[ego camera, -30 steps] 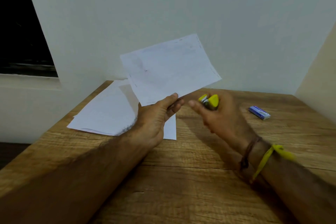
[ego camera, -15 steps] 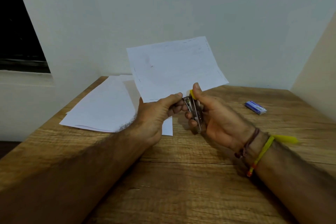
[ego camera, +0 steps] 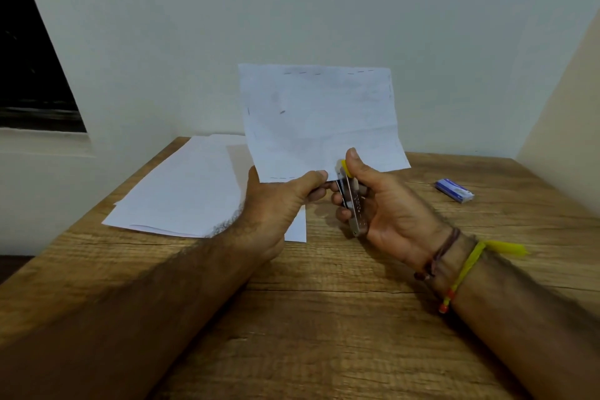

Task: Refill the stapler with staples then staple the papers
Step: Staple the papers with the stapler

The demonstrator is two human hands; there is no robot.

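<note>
Worktop (ego camera: 324, 334): wooden, grain running across; both forearms reach over its near edge.
Right wrist: dark cord (ego camera: 438, 253) and a yellow thread band (ego camera: 467, 266) with orange beads.
Right hand (ego camera: 386, 208): raised above the middle of the worktop, fingers curled shut round the stapler, thumb pressed on its yellow top end.
Stapler (ego camera: 354, 201): small, metal underside facing the camera, yellow cap, held nearly upright with its mouth at the bottom edge of the sheet.
Left hand (ego camera: 279, 201): just left of the stapler, thumb and fingers pinched closed on the sheet's bottom edge.
Sheet (ego camera: 321, 120): white paper held up off the worktop, nearly upright, facing the camera; short dark staple-like marks along its top, side and bottom edges. Whether it is one leaf or several I cannot tell.
Paper stack (ego camera: 181, 188): loose white sheets lying flat toward the far left corner of the worktop, partly behind the left hand.
Staple box (ego camera: 454, 191): small, blue and white, lying flat near the far right edge, well apart from the hands.
Wall (ego camera: 324, 10): plain, pale, behind the far edge.
</note>
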